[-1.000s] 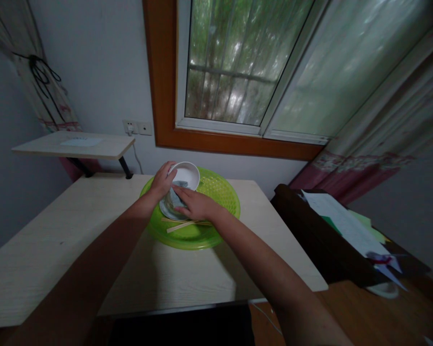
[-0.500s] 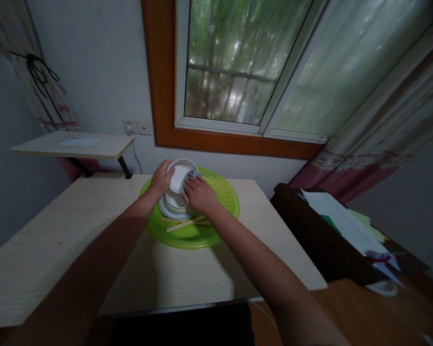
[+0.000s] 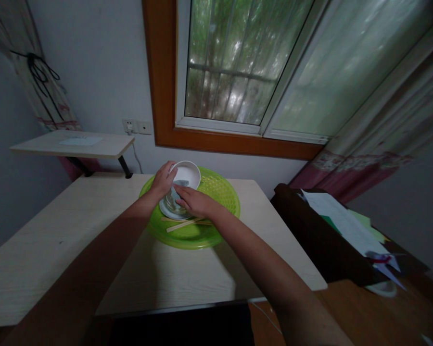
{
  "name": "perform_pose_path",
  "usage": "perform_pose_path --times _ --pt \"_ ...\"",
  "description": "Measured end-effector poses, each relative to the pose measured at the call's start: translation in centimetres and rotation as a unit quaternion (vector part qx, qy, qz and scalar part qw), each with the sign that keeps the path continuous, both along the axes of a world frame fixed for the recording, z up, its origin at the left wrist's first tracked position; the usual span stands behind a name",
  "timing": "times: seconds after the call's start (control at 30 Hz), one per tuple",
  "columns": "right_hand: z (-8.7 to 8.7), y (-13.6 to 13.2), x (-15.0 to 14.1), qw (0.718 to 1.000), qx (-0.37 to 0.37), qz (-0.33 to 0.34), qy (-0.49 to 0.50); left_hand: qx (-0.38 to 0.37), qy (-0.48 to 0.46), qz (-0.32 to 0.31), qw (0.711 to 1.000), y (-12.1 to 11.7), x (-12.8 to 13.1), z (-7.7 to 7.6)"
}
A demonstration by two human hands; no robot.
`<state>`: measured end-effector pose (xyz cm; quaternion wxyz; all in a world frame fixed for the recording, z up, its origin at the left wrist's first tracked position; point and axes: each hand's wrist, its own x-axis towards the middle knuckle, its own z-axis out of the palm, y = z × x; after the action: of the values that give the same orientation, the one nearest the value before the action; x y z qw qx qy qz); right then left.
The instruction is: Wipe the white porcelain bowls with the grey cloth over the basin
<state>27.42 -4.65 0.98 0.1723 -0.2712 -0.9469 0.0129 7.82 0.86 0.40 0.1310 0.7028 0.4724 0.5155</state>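
A white bowl [image 3: 191,173] is tilted toward me above a green tray [image 3: 223,192] with a perforated pattern. My left hand [image 3: 162,181] grips the bowl's left rim. Pressed against the bowl's lower rim, a grey-blue cloth [image 3: 181,183] is held by my right hand [image 3: 193,201], whose fingers point left. Beneath the bowl sits a stack of white dishes with a plate [image 3: 176,216] at the bottom, partly hidden by my right hand. In front of the stack, wooden chopsticks [image 3: 182,225] lie crossed on the tray.
The tray stands on a pale wooden table [image 3: 79,216]. A small raised shelf [image 3: 72,144] with a sheet of paper is at the back left. Beyond the table's right edge is a dark brown piece of furniture [image 3: 310,240] bearing papers [image 3: 342,218]. A window [image 3: 234,72] is behind.
My right hand has moved left and down with the cloth, from inside the bowl's right side to its lower rim. The bowl, in my left hand, has shifted slightly right.
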Motion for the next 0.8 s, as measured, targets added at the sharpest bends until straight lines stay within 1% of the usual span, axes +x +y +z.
perform_pose_path --times 0.07,0.17,0.3,0.47,0.6,0.7,0.8 --pt "-0.2 0.3 0.0 0.999 0.015 -0.026 -0.009 -0.004 -0.004 0.001 1.0 0.0 0.1 0.0" --pt "-0.1 0.6 0.1 0.996 0.061 -0.057 -0.036 -0.012 -0.013 0.006 1.0 0.0 0.2 0.1" --pt "0.7 0.3 0.2 0.987 0.116 -0.095 -0.065 -0.034 -0.044 0.025 0.998 -0.1 0.3 0.3" --pt "1.8 -0.1 0.5 0.975 0.159 -0.131 -0.081 -0.084 -0.099 0.039 0.991 0.3 0.2 0.2" --pt "1.9 0.2 1.0 0.97 0.191 -0.123 -0.082 -0.109 -0.164 0.016 0.98 0.5 -0.1 0.3" --pt "1.8 0.5 1.3 0.967 0.217 -0.115 -0.068 -0.133 -0.209 -0.019 0.969 0.4 -0.2 0.6" --pt "1.7 0.7 1.4 0.965 0.229 -0.116 -0.054 -0.159 -0.227 -0.056 0.959 0.3 -0.2 0.8"
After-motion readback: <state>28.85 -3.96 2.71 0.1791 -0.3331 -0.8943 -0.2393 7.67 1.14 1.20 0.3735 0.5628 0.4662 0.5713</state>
